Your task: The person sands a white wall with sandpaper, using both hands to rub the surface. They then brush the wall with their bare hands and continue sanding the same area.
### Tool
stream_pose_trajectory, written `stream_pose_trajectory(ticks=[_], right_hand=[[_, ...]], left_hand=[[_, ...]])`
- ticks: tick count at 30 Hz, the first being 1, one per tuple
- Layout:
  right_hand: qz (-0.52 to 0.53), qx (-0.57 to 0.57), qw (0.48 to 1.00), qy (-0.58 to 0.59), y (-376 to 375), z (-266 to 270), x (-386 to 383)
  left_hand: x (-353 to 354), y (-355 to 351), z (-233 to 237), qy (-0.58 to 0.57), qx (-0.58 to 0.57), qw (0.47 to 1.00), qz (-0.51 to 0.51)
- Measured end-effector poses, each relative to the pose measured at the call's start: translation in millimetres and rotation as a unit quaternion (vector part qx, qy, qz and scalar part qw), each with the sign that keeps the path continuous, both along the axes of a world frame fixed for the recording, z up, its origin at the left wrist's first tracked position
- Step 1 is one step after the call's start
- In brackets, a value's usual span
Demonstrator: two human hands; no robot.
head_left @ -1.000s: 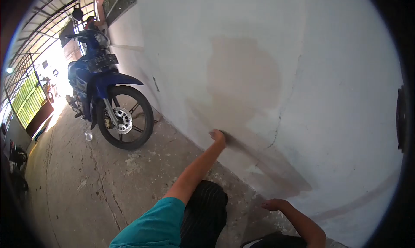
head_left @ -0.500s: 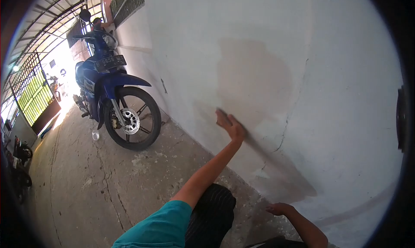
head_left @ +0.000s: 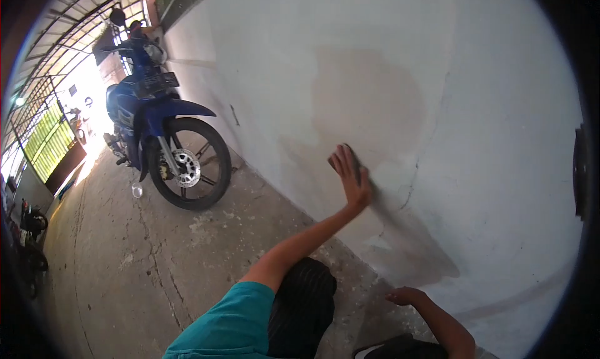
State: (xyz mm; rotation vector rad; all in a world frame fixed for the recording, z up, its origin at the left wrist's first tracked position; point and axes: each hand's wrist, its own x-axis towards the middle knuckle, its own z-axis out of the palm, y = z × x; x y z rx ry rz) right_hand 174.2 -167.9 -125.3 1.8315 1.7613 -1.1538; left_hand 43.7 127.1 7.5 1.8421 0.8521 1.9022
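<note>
My left hand point(head_left: 351, 174) is raised against the pale wall point(head_left: 500, 140), its fingers closed over a thin dark grey pad point(head_left: 354, 161) that lies between the palm and the wall. Just above the hand is a large beige-grey patch point(head_left: 365, 102) on the wall. Low on the right, near the foot of the wall, my right hand point(head_left: 406, 295) hangs with loosely bent fingers and no object visible in it. A crack point(head_left: 410, 190) runs down the wall to the right of my left hand.
A blue motorcycle point(head_left: 164, 112) stands on the cracked concrete floor point(head_left: 125, 252) at the left, close to the wall. Behind it is part of another person point(head_left: 136, 29). A clear cup point(head_left: 137, 190) sits by the front wheel. A metal gate point(head_left: 47, 140) is further left.
My left hand has moved a little right along the wall with the pad and turned more upright. The right hand's fingers are bent more. The view has shifted slightly.
</note>
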Motion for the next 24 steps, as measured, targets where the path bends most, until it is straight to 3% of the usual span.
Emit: stream_pose_trajectory(ticks=[4, 6, 8, 11, 12, 14, 15, 17, 21, 23, 24], right_hand=[[0.021, -0.007, 1.0, -0.01, -11, -50, 18], [-0.008, -0.027, 1.0, -0.009, -10, -38, 16], [0.006, -0.005, 1.0, -0.021, -11, -35, 22], [-0.016, 0.011, 1.0, -0.024, -14, -40, 27], [-0.017, 0.013, 1.0, -0.022, -12, -37, 24], [-0.007, 0.003, 0.999, -0.043, -4, -16, 15], [-0.009, 0.002, 0.999, -0.041, -2, -11, 14], [0.026, 0.022, 0.999, -0.003, 1, -4, 11], [0.013, 0.029, 0.999, -0.02, -2, -4, 7], [0.033, 0.012, 0.999, -0.012, -2, -6, 11], [0.031, 0.012, 0.999, -0.012, -4, -5, 11]], left_hand=[[-9, 56, -20, -0.084, -0.015, 0.994, 0.063], [-15, 70, -41, -0.222, -0.148, 0.963, 0.03], [-24, 89, -101, -0.194, -0.258, 0.946, 0.022], [-16, 64, -116, -0.177, -0.357, 0.917, -0.009], [-14, 52, -103, -0.175, -0.355, 0.918, -0.01], [-15, 10, -55, -0.028, -0.148, 0.989, -0.006], [-18, 4, -37, -0.026, -0.149, 0.988, -0.008], [-21, 10, -6, 0.102, 0.058, 0.991, -0.061], [-22, 44, 15, 0.035, 0.014, 0.999, -0.005], [-24, 71, -5, -0.158, -0.097, 0.982, -0.041], [-27, 87, -30, -0.175, -0.145, 0.973, -0.037]])
